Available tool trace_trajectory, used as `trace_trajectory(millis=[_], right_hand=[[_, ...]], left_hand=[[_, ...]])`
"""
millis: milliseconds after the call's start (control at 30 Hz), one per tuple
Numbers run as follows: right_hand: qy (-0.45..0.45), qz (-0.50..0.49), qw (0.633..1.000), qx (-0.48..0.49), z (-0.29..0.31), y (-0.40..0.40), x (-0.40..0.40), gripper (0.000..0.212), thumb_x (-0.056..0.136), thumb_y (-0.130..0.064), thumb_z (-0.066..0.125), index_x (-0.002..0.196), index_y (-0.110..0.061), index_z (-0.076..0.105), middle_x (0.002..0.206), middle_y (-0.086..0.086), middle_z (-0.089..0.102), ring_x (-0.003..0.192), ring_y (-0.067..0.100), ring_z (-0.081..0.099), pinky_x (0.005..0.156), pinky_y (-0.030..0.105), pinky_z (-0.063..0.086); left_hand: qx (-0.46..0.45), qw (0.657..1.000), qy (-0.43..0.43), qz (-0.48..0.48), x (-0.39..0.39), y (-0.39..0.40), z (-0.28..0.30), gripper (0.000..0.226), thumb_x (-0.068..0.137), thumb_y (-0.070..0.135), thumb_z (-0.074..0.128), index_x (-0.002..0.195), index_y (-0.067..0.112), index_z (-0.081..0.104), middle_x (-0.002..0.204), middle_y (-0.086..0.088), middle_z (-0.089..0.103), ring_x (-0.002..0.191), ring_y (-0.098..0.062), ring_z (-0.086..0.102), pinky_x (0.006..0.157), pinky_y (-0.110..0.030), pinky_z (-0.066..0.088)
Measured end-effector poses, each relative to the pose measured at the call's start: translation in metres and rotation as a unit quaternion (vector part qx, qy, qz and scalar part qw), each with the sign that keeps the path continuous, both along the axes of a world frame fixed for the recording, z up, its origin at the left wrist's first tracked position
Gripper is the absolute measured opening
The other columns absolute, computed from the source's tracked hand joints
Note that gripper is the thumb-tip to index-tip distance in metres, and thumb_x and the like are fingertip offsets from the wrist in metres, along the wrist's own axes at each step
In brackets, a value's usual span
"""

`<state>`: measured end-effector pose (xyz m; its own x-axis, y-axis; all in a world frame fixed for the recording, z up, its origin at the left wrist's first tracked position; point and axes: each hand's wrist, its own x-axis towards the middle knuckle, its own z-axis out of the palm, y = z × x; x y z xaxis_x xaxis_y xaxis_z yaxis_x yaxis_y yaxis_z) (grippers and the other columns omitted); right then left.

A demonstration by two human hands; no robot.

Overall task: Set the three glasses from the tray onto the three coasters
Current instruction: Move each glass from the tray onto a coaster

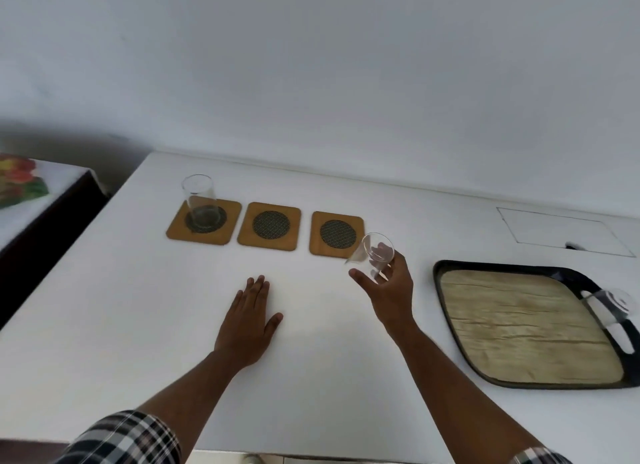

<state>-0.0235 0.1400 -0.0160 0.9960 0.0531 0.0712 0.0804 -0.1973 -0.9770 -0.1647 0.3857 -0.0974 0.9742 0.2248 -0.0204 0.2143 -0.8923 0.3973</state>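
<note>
White desk (311, 377) under a pale grey wall (346, 65). Three tan wooden coasters (269, 226) with dark mesh-patterned round centres. Clear, colourless glasses (199, 200). Black-rimmed tray (446, 266) with light wood-grain base. Black-and-white plaid sleeves (128, 439). Red, yellow and green floral print (19, 179) at far left.

**Counts on the white table**

Three glasses are showing: one (199, 200) at upper left, one (372, 255) mid-frame, one (611, 306) at the right edge. Three wooden coasters are sitting in a row: (204, 221), (270, 226), (337, 234). One tray (526, 328) is lying at right. Two hands are showing: left (247, 325), right (391, 290).
</note>
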Motion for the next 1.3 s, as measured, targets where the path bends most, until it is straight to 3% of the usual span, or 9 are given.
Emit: trace_trajectory(millis=[267, 367, 467, 600, 733, 867, 1100, 1233, 1300], right_hand=[[0.014, 0.029, 0.999, -0.015, -0.002, 0.081, -0.002, 0.073, 0.068, -0.023, 0.099, 0.13, -0.016, 0.059, 0.12, -0.004, 0.07, 0.113, 0.012, 0.068, 0.096, 0.027, 0.059], [0.011, 0.047, 0.998, -0.029, -0.005, 0.108, 0.003, 0.077, 0.067, -0.026, 0.099, 0.131, -0.017, 0.058, 0.121, -0.005, 0.07, 0.111, 0.007, 0.068, 0.088, 0.018, 0.058], [0.002, 0.063, 0.997, -0.045, -0.006, 0.131, 0.011, 0.074, 0.066, -0.029, 0.099, 0.128, -0.022, 0.058, 0.114, -0.017, 0.067, 0.106, -0.002, 0.066, 0.088, 0.019, 0.059], [-0.009, 0.086, 0.994, -0.065, -0.007, 0.159, 0.027, 0.071, 0.065, -0.027, 0.1, 0.121, -0.023, 0.057, 0.111, -0.012, 0.067, 0.103, -0.005, 0.065, 0.082, 0.008, 0.055], [-0.019, 0.099, 0.992, -0.07, -0.007, 0.183, 0.047, 0.077, 0.065, -0.028, 0.1, 0.128, -0.017, 0.056, 0.118, -0.007, 0.066, 0.109, 0.008, 0.067, 0.093, 0.025, 0.059], [-0.037, 0.094, 0.992, -0.076, -0.009, 0.202, 0.066, 0.08, 0.066, -0.026, 0.1, 0.131, -0.011, 0.056, 0.111, -0.018, 0.062, 0.108, 0.009, 0.066, 0.094, 0.028, 0.059], [-0.022, 0.105, 0.991, -0.078, -0.014, 0.219, 0.086, 0.083, 0.064, -0.03, 0.101, 0.131, -0.01, 0.056, 0.116, -0.006, 0.064, 0.11, 0.01, 0.064, 0.081, 0.001, 0.05], [-0.017, 0.109, 0.989, -0.095, -0.019, 0.223, 0.09, 0.086, 0.064, -0.032, 0.101, 0.134, -0.01, 0.056, 0.118, -0.006, 0.064, 0.111, 0.01, 0.063, 0.082, 0.001, 0.049], [-0.014, 0.111, 0.989, -0.099, -0.021, 0.224, 0.092, 0.085, 0.064, -0.032, 0.101, 0.134, -0.011, 0.056, 0.119, -0.005, 0.065, 0.113, 0.011, 0.064, 0.088, 0.008, 0.052]], left_hand=[[0.04, 0.999, 0.004, -0.034, -0.006, 0.024, -0.007, 0.077, 0.101, 0.06, 0.022, 0.16, 0.017, -0.004, 0.169, 0.002, -0.008, 0.154, -0.014, -0.014, 0.126, -0.033, -0.003], [0.045, 0.999, 0.004, -0.03, -0.007, 0.024, -0.01, 0.078, 0.1, 0.062, 0.015, 0.159, 0.018, -0.007, 0.168, 0.003, -0.01, 0.154, -0.015, -0.016, 0.127, -0.036, -0.001], [0.04, 0.999, 0.0, -0.026, -0.007, 0.023, -0.011, 0.078, 0.099, 0.063, 0.014, 0.16, 0.018, -0.004, 0.169, 0.002, -0.007, 0.155, -0.015, -0.013, 0.127, -0.038, 0.002], [0.032, 0.999, -0.003, -0.017, -0.005, 0.023, -0.015, 0.078, 0.098, 0.066, 0.014, 0.16, 0.023, -0.007, 0.169, 0.006, -0.008, 0.154, -0.012, -0.015, 0.127, -0.036, 0.002], [0.02, 1.0, -0.006, -0.012, -0.004, 0.023, -0.018, 0.078, 0.098, 0.067, 0.015, 0.159, 0.025, -0.01, 0.169, 0.008, -0.011, 0.153, -0.008, -0.018, 0.127, -0.036, 0.004], [0.008, 1.0, -0.011, -0.012, -0.006, 0.025, -0.019, 0.078, 0.099, 0.066, 0.017, 0.159, 0.025, -0.011, 0.169, 0.008, -0.009, 0.153, -0.007, -0.016, 0.127, -0.038, 0.007], [0.008, 1.0, -0.014, -0.016, -0.004, 0.024, -0.016, 0.077, 0.099, 0.063, 0.02, 0.159, 0.023, -0.009, 0.169, 0.007, -0.008, 0.154, -0.008, -0.015, 0.127, -0.039, 0.009], [0.005, 1.0, -0.008, -0.012, -0.005, 0.023, -0.016, 0.078, 0.099, 0.064, 0.019, 0.159, 0.023, -0.009, 0.169, 0.007, -0.008, 0.154, -0.008, -0.015, 0.127, -0.039, 0.01], [0.004, 1.0, -0.006, -0.01, -0.004, 0.022, -0.015, 0.077, 0.099, 0.064, 0.019, 0.16, 0.023, -0.007, 0.17, 0.007, -0.007, 0.154, -0.008, -0.014, 0.127, -0.04, 0.012]])
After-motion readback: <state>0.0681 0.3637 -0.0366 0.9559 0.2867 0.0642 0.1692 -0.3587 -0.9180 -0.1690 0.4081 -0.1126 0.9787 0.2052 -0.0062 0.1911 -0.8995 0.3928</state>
